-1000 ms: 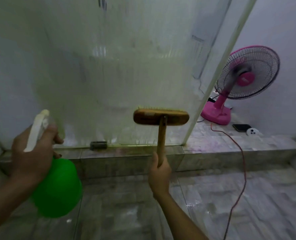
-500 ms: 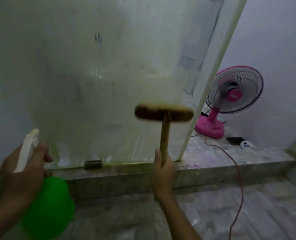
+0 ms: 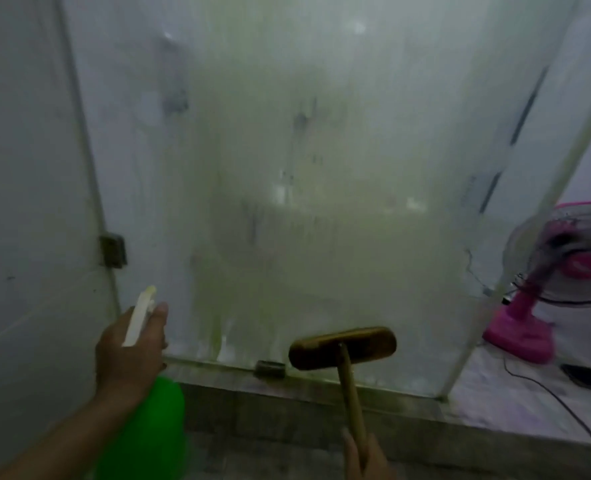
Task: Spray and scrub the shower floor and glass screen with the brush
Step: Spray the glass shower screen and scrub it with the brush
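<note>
Glass screen (image 3: 321,168), filmed and streaked: left hand (image 3: 129,348) is gripping the green spray bottle (image 3: 148,431) aimed at it, right hand (image 3: 365,457) is clasping the wooden scrubbing brush (image 3: 343,342) against its lower edge; best working in overlapping firm strokes over freshly wetted patches.

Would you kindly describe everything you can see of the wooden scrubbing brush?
The wooden scrubbing brush has a brown, oblong, round-ended head crossing a straight, paler wooden handle in a T. Its bristles face away, out of sight. The head sits slightly tilted, right end higher, low against the cloudy glass shower screen, just above the stone kerb; whether it presses the glass I cannot tell. The right hand grips the handle's lower end.
</note>
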